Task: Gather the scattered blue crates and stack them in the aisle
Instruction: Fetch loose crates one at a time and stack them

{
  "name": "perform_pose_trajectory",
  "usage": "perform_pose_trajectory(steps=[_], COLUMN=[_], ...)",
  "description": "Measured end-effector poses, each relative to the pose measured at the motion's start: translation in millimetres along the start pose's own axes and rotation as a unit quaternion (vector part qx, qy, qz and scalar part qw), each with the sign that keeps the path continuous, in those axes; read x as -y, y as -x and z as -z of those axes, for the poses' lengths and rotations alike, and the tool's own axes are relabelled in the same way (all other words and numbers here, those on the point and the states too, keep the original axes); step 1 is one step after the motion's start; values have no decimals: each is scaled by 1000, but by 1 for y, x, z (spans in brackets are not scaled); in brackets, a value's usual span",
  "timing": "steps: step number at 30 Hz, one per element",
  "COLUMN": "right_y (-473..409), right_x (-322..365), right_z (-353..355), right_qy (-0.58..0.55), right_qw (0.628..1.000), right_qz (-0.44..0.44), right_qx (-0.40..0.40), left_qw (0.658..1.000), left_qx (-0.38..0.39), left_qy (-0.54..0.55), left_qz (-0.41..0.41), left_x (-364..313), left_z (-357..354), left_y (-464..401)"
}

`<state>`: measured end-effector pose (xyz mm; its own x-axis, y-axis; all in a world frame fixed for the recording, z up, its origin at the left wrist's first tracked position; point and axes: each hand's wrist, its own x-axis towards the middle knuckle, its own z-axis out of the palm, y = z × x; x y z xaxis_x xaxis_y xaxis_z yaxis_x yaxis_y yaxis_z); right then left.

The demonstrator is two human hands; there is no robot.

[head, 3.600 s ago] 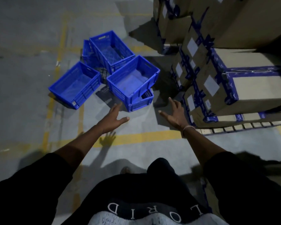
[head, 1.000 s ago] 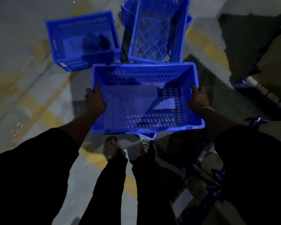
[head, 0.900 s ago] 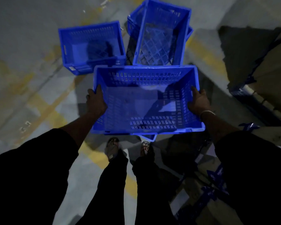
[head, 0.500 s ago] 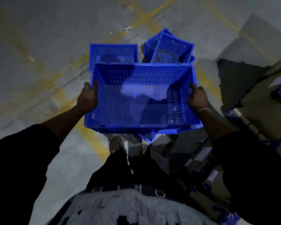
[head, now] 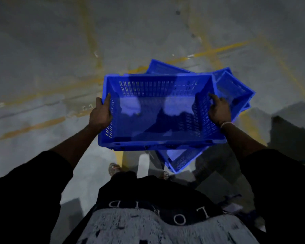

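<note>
I hold an empty blue slotted crate (head: 158, 110) in the air in front of my waist. My left hand (head: 100, 114) grips its left rim, thumb over the edge. My right hand (head: 218, 111) grips the right rim, with fingers inside the wall. Under and behind the lifted crate lie other blue crates: one (head: 234, 90) pokes out at the right, one corner (head: 165, 67) shows behind the far rim, and one (head: 181, 159) shows below the near edge by my right foot.
The floor is grey concrete with worn yellow aisle lines (head: 218, 50) crossing it. A dark shadowed shape (head: 292, 134) stands at the right edge. My feet (head: 114, 169) are on the floor just below the crate.
The view has turned left; the cardboard boxes at the right have left the view. The held crate now covers most of the crates on the floor.
</note>
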<state>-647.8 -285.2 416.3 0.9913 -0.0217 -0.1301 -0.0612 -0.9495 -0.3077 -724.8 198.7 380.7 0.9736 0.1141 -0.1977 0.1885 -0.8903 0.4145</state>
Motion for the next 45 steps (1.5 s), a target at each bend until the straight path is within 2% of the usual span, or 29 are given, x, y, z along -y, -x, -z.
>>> perform_pose_trajectory(steps=[9, 17, 30, 37, 45], right_y=[-63, -96, -166, -224, -233], right_x=[178, 327, 559, 692, 849], right_z=[-30, -64, -112, -158, -200], right_qy=[-3, 2, 7, 14, 15], right_qw=[995, 982, 942, 900, 834], right_qz=[96, 182, 323, 415, 535], right_qx=[25, 40, 85, 132, 137], left_qw=[994, 978, 923, 881, 799], left_qx=[-91, -133, -224, -267, -339], left_qy=[37, 74, 126, 118, 131], left_qz=[55, 144, 285, 372, 479], left_x=[126, 235, 352, 404, 444], left_z=[80, 133, 184, 207, 221], left_y=[28, 49, 77, 65, 88])
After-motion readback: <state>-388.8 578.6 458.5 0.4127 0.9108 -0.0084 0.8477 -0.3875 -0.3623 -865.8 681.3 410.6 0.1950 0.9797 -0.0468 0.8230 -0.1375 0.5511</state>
